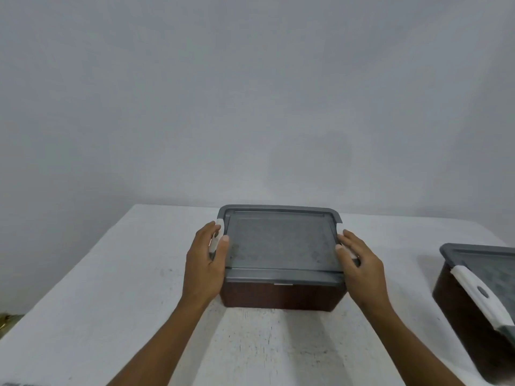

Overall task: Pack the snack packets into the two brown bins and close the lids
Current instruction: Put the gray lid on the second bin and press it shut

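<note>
A brown bin (281, 296) with a grey lid (280, 240) on it stands in the middle of the white table. My left hand (204, 260) grips the white latch (216, 238) on the bin's left side, thumb on the lid's edge. My right hand (359, 263) covers the right latch, thumb on the lid and fingers down the side. A second brown bin (471, 310) with a grey lid and a white latch (479, 291) down stands at the right edge, partly cut off. No snack packets show; the bins' insides are hidden.
The white table (111, 302) runs back to a plain grey wall (250, 93). Its left edge slants from the far middle to the near left, with something golden (5, 320) just beyond it.
</note>
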A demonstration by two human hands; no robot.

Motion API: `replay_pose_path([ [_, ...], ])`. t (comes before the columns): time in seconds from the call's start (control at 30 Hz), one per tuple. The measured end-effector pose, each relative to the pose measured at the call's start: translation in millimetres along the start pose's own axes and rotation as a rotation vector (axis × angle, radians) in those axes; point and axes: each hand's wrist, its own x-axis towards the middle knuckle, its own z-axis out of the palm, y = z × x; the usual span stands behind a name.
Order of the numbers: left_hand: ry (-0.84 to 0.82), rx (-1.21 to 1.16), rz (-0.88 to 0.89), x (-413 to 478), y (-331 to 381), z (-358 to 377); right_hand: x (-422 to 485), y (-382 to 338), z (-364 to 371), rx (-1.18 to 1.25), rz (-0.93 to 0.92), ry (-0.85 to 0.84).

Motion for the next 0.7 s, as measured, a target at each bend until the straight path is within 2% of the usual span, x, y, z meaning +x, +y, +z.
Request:
replay_pose_path([
  [0.23, 0.048, 0.047, 0.032, 45.1, -21.2, 1.3, 34.8, 4.6, 35.2, -0.087, -0.063, -0.005],
  [0.7, -0.044, 0.189, 0.106, 173.9, -63.2, 47.7, 137.7, 12.4, 89.9, 0.026, -0.085, 0.117],
])
